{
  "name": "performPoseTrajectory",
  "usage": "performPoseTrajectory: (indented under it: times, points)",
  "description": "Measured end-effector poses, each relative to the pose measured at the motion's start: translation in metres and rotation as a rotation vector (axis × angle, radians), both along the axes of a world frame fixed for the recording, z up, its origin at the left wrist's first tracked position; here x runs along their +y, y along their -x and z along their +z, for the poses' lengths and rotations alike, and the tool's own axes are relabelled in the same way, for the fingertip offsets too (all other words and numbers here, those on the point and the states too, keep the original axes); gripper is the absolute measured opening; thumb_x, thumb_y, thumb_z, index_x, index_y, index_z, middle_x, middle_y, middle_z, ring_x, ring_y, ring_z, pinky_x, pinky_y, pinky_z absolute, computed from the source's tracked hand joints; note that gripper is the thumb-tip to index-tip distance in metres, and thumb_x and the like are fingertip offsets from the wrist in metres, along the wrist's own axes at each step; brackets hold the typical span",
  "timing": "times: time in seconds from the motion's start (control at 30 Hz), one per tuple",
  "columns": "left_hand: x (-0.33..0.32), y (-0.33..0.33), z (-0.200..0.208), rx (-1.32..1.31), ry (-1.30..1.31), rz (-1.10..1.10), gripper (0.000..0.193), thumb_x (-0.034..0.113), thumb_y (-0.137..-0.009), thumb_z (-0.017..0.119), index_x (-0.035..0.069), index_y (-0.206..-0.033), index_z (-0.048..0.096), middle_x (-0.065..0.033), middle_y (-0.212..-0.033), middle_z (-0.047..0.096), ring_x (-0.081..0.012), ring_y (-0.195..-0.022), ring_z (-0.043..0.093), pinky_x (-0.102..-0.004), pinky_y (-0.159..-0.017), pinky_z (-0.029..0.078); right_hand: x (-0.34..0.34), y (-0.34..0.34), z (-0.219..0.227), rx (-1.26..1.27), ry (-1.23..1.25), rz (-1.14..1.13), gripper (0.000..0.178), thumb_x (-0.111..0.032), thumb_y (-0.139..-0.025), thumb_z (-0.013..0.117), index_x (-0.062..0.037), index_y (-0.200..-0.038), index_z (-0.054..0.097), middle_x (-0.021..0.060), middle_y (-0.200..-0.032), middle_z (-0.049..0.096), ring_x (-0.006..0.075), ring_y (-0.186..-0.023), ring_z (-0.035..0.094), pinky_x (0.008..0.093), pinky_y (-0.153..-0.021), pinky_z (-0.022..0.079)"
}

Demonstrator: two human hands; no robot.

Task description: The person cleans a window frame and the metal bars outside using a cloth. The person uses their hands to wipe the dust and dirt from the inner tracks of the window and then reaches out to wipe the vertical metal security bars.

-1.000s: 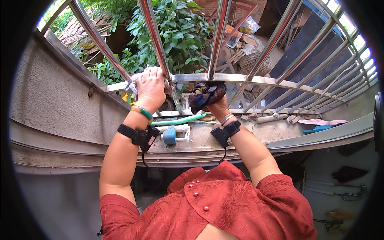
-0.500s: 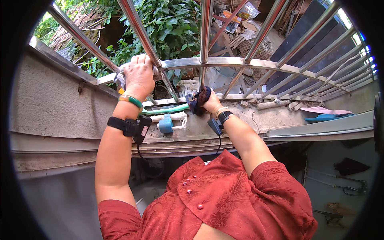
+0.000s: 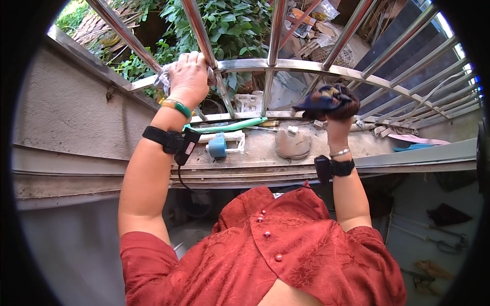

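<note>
Upper left, the left hand (image 3: 189,77) clasps pale crumpled cloth (image 3: 163,80) at a silver metal rail (image 3: 296,65); centre-right, the right hand (image 3: 339,125) holds dark patterned cloth (image 3: 331,103).

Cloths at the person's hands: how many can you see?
2: a pale cloth under the left hand at the rail, and a dark cloth at the right hand. Others could be hidden.

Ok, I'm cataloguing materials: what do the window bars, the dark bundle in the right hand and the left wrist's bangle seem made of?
Window bars: polished metal, probably stainless steel, from the mirror-like streaks. Dark bundle: soft patterned fabric, judging by its folds; fibre unclear. Bangle: glossy, green and amber, perhaps stone, glass or plastic; its shine can't settle which.
</note>
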State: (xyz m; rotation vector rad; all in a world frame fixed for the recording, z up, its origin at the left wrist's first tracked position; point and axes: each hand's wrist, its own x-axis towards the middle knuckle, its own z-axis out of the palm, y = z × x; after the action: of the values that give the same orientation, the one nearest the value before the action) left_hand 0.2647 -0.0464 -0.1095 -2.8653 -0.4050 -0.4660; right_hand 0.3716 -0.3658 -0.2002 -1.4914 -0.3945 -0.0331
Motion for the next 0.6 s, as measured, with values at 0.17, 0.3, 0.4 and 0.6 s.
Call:
performPoseTrajectory:
  times: [0.17,0.3,0.4,0.6]
  points:
    - [0.000,-0.003,0.000,0.001,0.004,-0.028,0.034,0.008,-0.069,0.052,0.008,-0.102,0.048,-0.0071,-0.105,0.049,-0.0243,-0.107,0.042,-0.0408,-0.088,0.033,0.045,-0.036,-0.040,-0.396,0.261,-0.189,0.054,-0.022,-0.063,0.074,-0.0033,-0.108,0.049,0.0106,-0.096,0.058,0.0244,-0.090,0.056,0.0330,-0.085,0.042]
    - [-0.004,-0.004,0.002,0.016,0.005,-0.006,0.036,0.008,-0.068,0.052,0.006,-0.104,0.047,-0.0079,-0.108,0.048,-0.0248,-0.108,0.042,-0.0403,-0.088,0.033,0.047,-0.056,-0.048,-0.524,0.425,-0.202,0.053,-0.025,-0.063,0.074,-0.0043,-0.105,0.050,0.0092,-0.094,0.058,0.0236,-0.089,0.057,0.0319,-0.082,0.043]
    - [0.001,0.000,-0.002,0.007,0.009,-0.007,0.037,0.007,-0.068,0.053,0.006,-0.105,0.048,-0.0084,-0.109,0.048,-0.0254,-0.110,0.041,-0.0398,-0.089,0.033,0.046,-0.062,-0.066,-0.417,0.243,-0.077,0.053,-0.032,-0.063,0.073,-0.0049,-0.102,0.049,0.0070,-0.089,0.057,0.0214,-0.082,0.056,0.0310,-0.080,0.044]
    - [-0.004,-0.004,-0.001,0.012,-0.006,0.008,0.040,0.008,-0.069,0.054,0.007,-0.109,0.048,-0.0088,-0.118,0.047,-0.0261,-0.113,0.040,-0.0417,-0.092,0.031,0.019,-0.069,-0.207,-0.102,0.408,0.356,0.017,-0.018,-0.081,0.050,-0.0071,-0.093,0.048,0.0062,-0.085,0.055,0.0196,-0.083,0.053,0.0298,-0.076,0.043]
